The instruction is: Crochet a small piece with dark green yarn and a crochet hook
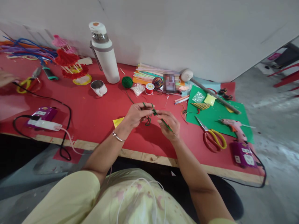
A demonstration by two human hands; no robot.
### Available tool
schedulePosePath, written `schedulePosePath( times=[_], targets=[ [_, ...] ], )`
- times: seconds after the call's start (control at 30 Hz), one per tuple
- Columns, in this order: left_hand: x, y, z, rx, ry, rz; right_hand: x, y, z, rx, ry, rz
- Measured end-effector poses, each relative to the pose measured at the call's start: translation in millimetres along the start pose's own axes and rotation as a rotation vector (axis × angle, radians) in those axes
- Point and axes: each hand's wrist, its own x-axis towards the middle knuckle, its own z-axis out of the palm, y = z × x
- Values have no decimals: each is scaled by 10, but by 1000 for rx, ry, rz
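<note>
My left hand (135, 115) pinches a small piece of green yarn work (155, 112), with yarn looped over its raised fingers. A loose green tail (147, 120) hangs below those fingers. Between the closed fingers of my right hand (171, 126) is a thin crochet hook with a green handle (166, 125), its tip meeting the yarn work. From the left hand a strand runs back to the green yarn ball (127, 81) on the red tabletop (105, 118). A yellow piece (118, 122) lies by the left wrist, partly covered.
Behind the hands stand a white flask (107, 59), a cup (99, 88) and a red thread spool (149, 88). Scissors (211, 137), a pink glue gun (234, 127) and a purple power socket (243, 154) lie right. Another person's hand (7, 78) shows at far left.
</note>
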Motion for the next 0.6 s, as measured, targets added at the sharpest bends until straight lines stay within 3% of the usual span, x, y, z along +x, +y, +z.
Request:
schedulePosePath(
  times=[0.6],
  targets=[
    [-5, -23, 16, -11, -14, 11, -5, 22, 11, -6, 18, -9]
  ],
)
